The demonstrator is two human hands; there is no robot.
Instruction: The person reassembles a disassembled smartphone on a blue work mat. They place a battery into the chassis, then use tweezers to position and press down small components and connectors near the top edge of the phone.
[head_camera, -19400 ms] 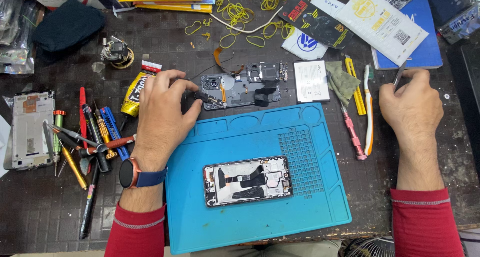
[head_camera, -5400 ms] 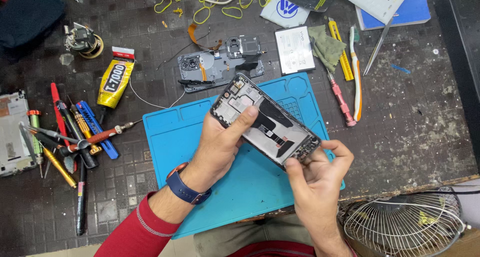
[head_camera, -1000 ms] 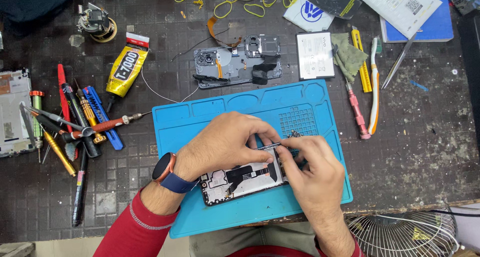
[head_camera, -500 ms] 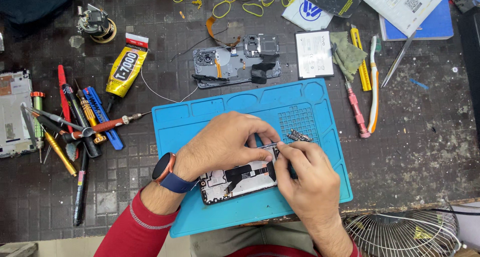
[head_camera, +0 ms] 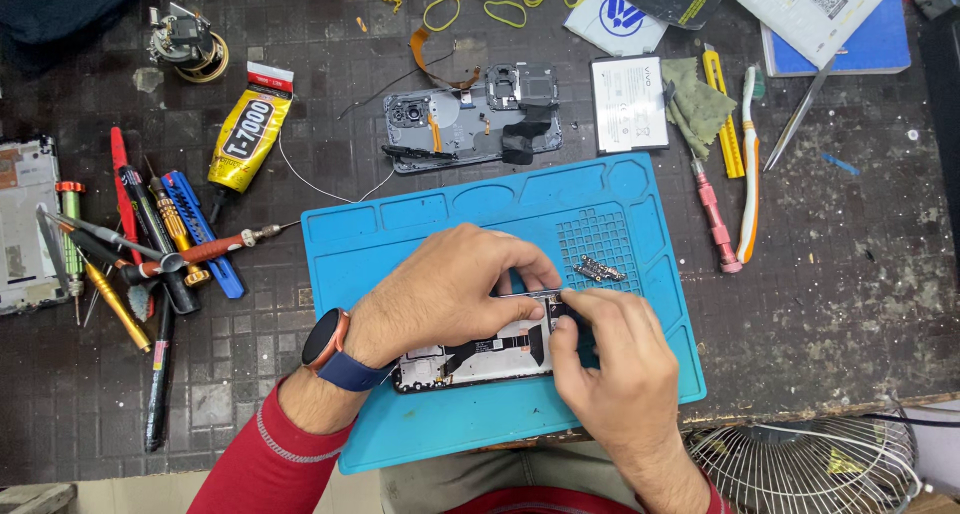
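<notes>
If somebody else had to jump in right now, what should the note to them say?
Left hand: lies over the opened black phone with its back cover off, pressing it flat on the blue rubber repair mat.
Right hand: fingertips pinch at the phone's right end; what they hold is too small to tell.
Nearby: a few small metal parts lie on the mat's grid patch. The removed grey back frame and the white flat battery lie above the mat.
Done: phone opened, parts out.
Left: cannot tell beyond the work at the phone's right end.
</notes>
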